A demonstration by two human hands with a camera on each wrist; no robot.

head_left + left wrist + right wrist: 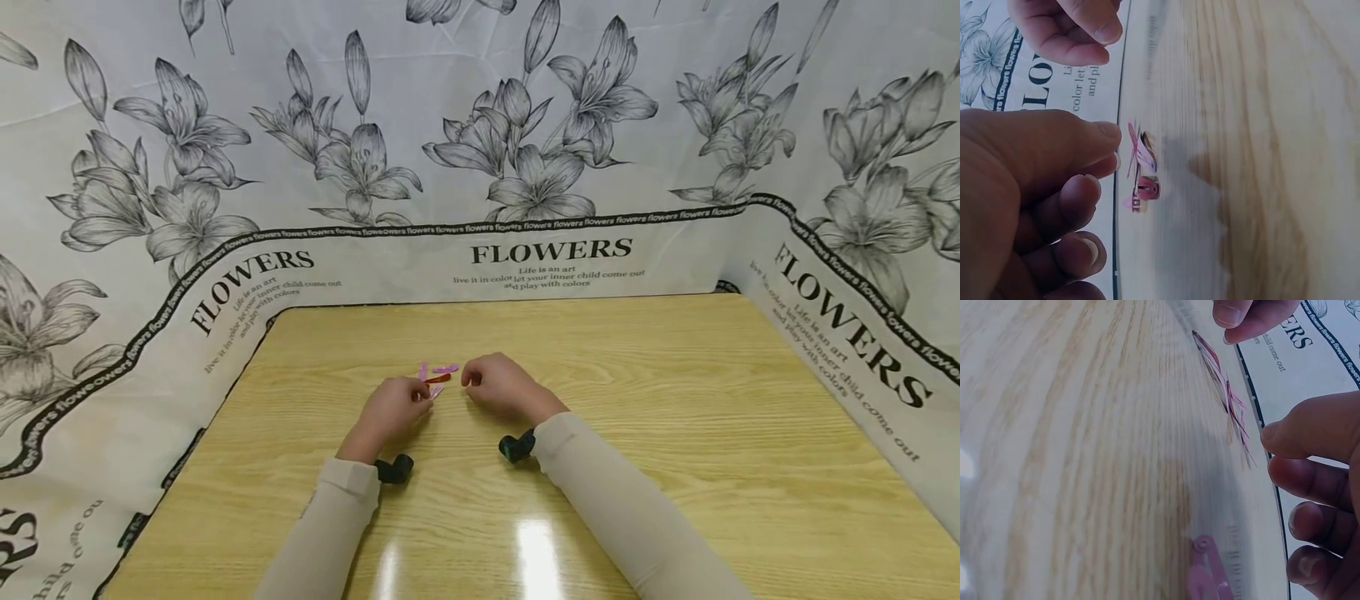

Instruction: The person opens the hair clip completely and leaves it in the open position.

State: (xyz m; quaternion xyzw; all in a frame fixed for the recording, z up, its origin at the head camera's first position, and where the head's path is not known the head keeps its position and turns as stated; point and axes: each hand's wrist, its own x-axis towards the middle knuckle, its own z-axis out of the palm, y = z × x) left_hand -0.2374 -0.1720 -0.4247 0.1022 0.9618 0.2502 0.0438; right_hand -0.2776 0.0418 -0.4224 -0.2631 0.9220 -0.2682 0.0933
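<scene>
A red hair clip (438, 378) lies on the table among three pink ones: one pink clip (446, 368) behind it, another (423, 370) at the far left, a third (437, 392) in front. Left of this group, my left hand (393, 406) has its thumb and index fingertips close by the clips, with nothing seen between them. My right hand (501, 385) hovers on the right side, fingers loosely bent and holding nothing visible. In the right wrist view a larger-looking pink snap clip (1207, 569) lies at the bottom edge.
The wood-grain table (675, 400) is bordered by a white fabric backdrop (555, 258) with printed flowers and lettering. Dark wrist cameras sit at both wrists, the left camera (396, 469) and the right camera (517, 447). Bright light reflections show near the front.
</scene>
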